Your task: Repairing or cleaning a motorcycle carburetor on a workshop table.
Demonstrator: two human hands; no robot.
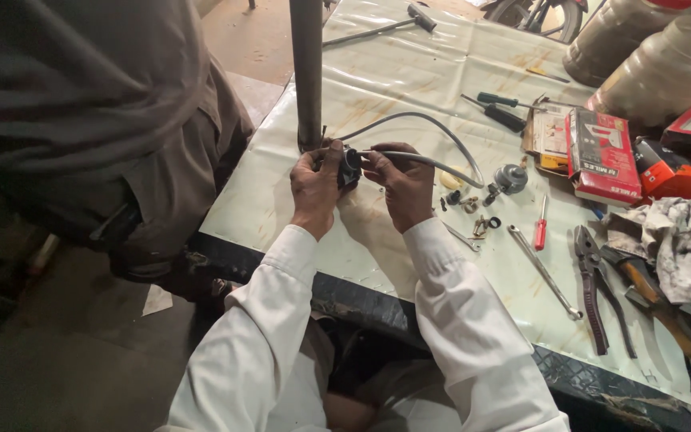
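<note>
My left hand [316,186] and my right hand [403,186] meet over the near-left part of a plastic-covered table [377,88]. Between them they hold a small dark round part [349,166], pinched from both sides. A grey cable [441,132] loops out from that part, arcs away across the table and comes back under my right fingers. Both arms are in white sleeves. The front of the dark part is hidden by my fingers.
A grey metal post [307,72] rises just behind my hands. Another person in dark clothes [97,120] stands at the left. To the right lie small fittings [481,200], a red screwdriver [541,228], a spanner [545,272], pliers [597,288], boxes [601,156], a rag [681,240] and plastic jars [665,68].
</note>
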